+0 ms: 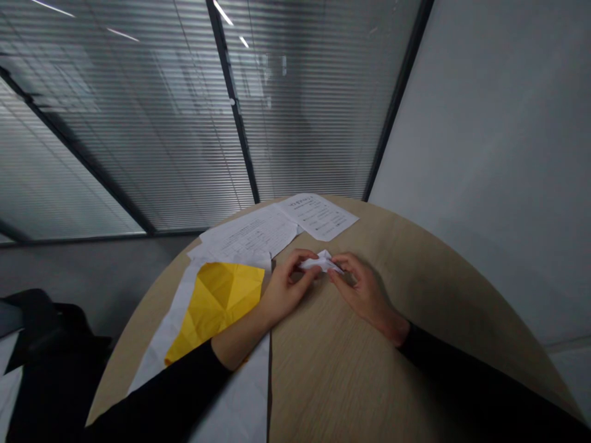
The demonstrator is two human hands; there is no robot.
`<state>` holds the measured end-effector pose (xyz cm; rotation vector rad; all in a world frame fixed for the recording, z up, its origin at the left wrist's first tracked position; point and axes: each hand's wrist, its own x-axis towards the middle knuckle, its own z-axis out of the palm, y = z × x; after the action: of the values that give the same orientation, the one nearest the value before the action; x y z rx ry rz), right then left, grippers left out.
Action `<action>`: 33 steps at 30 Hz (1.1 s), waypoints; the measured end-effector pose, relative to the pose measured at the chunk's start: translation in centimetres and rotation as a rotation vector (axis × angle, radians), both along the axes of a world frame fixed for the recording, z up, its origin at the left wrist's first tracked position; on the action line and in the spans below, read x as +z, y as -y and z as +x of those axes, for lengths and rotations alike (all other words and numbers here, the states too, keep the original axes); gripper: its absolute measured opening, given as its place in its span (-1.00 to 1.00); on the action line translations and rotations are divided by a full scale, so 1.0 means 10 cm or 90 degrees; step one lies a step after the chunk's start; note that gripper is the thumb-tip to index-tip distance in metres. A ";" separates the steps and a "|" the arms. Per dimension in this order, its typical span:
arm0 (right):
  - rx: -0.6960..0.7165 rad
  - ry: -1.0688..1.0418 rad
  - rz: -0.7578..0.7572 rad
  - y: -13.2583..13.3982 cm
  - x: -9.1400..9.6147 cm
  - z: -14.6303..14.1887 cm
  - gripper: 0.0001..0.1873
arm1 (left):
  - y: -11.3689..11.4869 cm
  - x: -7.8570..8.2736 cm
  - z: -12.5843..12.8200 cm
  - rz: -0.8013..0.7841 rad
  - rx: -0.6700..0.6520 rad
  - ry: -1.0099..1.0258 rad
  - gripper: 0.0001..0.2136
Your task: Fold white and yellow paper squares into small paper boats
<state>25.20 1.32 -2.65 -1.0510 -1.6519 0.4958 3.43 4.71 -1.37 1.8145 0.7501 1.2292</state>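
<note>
Just below and right of the frame's centre, a small folded piece of white paper (323, 263) sat between two hands; whether it touched the table (332, 375) could not be told. The left hand (287, 287) pinched one end between thumb and fingers, and the right hand (364, 290) pinched the other — both grips narrow, probably because so light a piece needed steadying from each side without being crushed. At lower left, a creased yellow sheet (227, 294) lay on a large white sheet (244, 400), the left forearm crossing over the view of both. Above the hands, printed sheets (318, 215) overlapped near the table's far edge — likely set there to be out of the forearms' way. Slatted blinds (305, 129) filled the top, a plain wall (498, 166) the right.
</note>
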 end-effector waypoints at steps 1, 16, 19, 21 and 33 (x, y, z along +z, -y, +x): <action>0.008 0.002 0.008 0.00 0.00 0.00 -0.88 | 0.00 0.02 -0.01 0.001 -0.010 -0.011 -0.82; 0.053 -0.021 -0.001 0.05 0.10 0.04 -0.76 | 0.03 0.07 -0.02 0.038 -0.010 -0.038 -0.80; 0.034 -0.025 0.002 0.04 0.08 0.04 -0.80 | 0.02 0.04 -0.02 0.045 0.000 -0.042 -0.79; 0.036 -0.022 0.014 0.02 0.05 0.04 -0.78 | 0.00 0.00 -0.02 0.046 0.024 -0.042 -0.79; -0.046 0.029 0.078 0.00 0.04 0.03 -0.92 | 0.00 0.02 -0.01 0.089 0.099 -0.073 -0.83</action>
<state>25.48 1.33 -2.24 -1.0340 -1.6567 0.3200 3.31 4.74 -1.20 1.9847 0.9038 1.3146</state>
